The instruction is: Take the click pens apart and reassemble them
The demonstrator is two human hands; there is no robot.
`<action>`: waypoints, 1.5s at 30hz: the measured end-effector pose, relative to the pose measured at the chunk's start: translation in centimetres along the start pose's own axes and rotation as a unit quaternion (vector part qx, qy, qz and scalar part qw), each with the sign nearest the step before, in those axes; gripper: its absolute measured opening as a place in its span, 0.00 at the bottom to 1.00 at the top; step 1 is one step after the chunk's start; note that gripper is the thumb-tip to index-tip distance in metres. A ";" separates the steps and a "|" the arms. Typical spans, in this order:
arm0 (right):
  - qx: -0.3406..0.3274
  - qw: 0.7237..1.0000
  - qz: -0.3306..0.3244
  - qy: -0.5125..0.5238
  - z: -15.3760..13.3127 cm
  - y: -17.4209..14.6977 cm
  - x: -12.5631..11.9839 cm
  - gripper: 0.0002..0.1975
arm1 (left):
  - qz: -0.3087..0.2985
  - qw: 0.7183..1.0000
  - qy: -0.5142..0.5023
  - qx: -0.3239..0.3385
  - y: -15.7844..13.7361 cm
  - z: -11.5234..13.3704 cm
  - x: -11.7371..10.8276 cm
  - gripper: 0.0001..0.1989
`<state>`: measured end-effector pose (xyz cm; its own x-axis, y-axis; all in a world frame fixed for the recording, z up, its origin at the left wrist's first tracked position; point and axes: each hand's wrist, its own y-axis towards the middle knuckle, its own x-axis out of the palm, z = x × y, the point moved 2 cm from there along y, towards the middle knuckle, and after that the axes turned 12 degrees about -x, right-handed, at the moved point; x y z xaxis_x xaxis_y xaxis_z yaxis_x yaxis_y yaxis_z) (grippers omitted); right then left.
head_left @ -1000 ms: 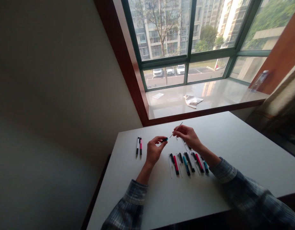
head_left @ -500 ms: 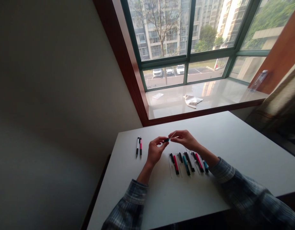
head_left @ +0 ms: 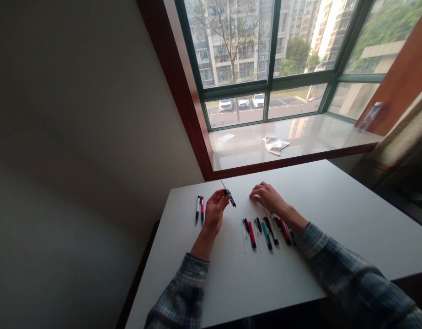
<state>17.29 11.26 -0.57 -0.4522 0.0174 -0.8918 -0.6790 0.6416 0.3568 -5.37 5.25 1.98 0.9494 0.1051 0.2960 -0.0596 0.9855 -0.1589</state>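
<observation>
My left hand [head_left: 215, 214] is raised over the table and pinches a teal and black pen barrel [head_left: 232, 199]. A thin refill [head_left: 223, 185] sticks up out of it at a slant. My right hand [head_left: 267, 197] is lower and to the right, its fingers loosely bent, apart and pointing left, close to the tabletop. I see nothing in it. Below the hands lies a row of pen parts: a red barrel [head_left: 252, 235], a blue barrel [head_left: 266, 236], black grips [head_left: 259, 224] and thin clear refills [head_left: 244, 237]. My right forearm covers the row's right end.
Two whole pens, a white one [head_left: 197, 209] and a red one [head_left: 202, 210], lie side by side on the left of the white table [head_left: 231, 283]. Behind it, the windowsill holds a crumpled white cloth [head_left: 275, 145] and a clear bottle [head_left: 369, 117].
My right hand has let go of the refill and moved right and down, away from the left. My left hand has shifted slightly left, with the refill now standing in the barrel.
</observation>
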 end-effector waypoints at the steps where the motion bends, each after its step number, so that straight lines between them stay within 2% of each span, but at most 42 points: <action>1: 0.000 1.000 -0.001 0.002 0.0 0.1 0.1 0.07 | 0.004 1.000 0.012 0.004 0.0 -0.1 0.0 0.17; 5: 0.000 1.000 0.010 0.026 -0.5 0.2 0.2 0.07 | 0.038 0.988 0.140 0.048 0.2 -0.3 -0.3 0.16; 9: 0.024 0.987 0.088 0.132 -0.9 0.1 0.0 0.07 | 0.078 0.949 0.288 0.102 0.1 -0.4 -0.4 0.12; 11: 0.048 0.965 0.141 0.217 -0.9 0.0 -0.3 0.08 | 0.087 0.935 0.322 0.117 -0.1 -0.4 -0.4 0.10; 14: 0.069 0.917 0.206 0.336 -0.7 0.1 -0.8 0.13 | 0.097 0.918 0.358 0.140 -0.4 -0.4 -0.3 0.08; 20: 0.098 0.822 0.292 0.479 -1.1 0.2 -1.5 0.15 | 0.090 0.893 0.405 0.177 -1.0 -0.3 0.0 0.07; 26: 0.077 0.786 0.299 0.536 -2.5 0.3 -1.7 0.16 | 0.067 0.891 0.414 0.174 -1.2 -0.1 0.5 0.08; 29: 0.079 0.784 0.303 0.537 -2.8 0.4 -1.8 0.16 | 0.061 0.890 0.414 0.180 -1.3 -0.1 0.6 0.07; 40: 0.071 0.814 0.259 0.516 -2.6 0.6 -0.8 0.16 | 0.058 0.887 0.419 0.187 -1.4 0.1 0.8 0.07; 42: 0.060 0.827 0.227 0.510 -2.7 0.6 -0.5 0.18 | 0.047 0.889 0.417 0.184 -1.4 0.0 0.8 0.07; 45: 0.045 0.862 0.167 0.477 -3.2 0.6 -0.1 0.24 | 0.025 0.895 0.407 0.180 -1.4 -0.2 0.9 0.11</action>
<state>15.12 9.20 0.62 -0.9126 -0.3977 -0.0946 -0.3907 0.7808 0.4876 -4.38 3.95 2.27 0.8441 0.1635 -0.5107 -0.0657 0.9768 0.2040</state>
